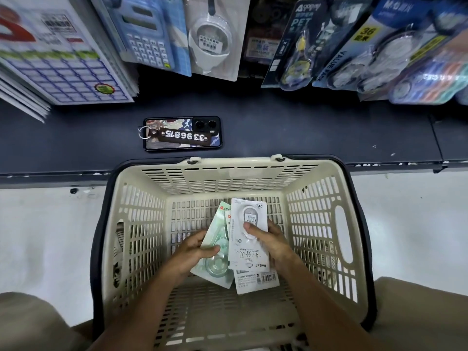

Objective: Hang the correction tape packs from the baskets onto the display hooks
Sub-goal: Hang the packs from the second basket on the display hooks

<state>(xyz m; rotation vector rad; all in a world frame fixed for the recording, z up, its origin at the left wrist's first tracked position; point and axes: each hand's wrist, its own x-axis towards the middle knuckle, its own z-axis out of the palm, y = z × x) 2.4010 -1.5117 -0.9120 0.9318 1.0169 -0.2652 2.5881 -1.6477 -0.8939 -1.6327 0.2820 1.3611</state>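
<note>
basket: cream slotted plastic shopping basket (314,211) with dark rim, on the pale floor against the shelf edge, both hands inside it
left hand: left hand (192,252) grips the green correction tape pack (215,239), thumb curled over its front, fingers behind its left edge
right hand: right hand (271,240) grips the white correction tape pack (249,239), thumb pressed on the blister near the barcode sticker, fingers wrapped behind its right edge
packs: both held inside the basket, above its floor; white pack overlaps the green one on the right; more white cards fanned behind the white pack, a barcoded back (258,281) sticking out below; count unclear
shelf: dark shelf ledge (304,133) just beyond the basket
phone: phone (182,133) face down on the ledge, patterned case, a key tag (177,135) with digits lying across it
display: hanging above the ledge, blue calculator pack (149,31), white correction tape pack on card (211,39), dark PET tape pack (301,44), blue value pack (374,46), blurred
left side: stack of gridded paper pads (55,51) leaning over the ledge
legs: tan trousers (25,323) in both lower corners
</note>
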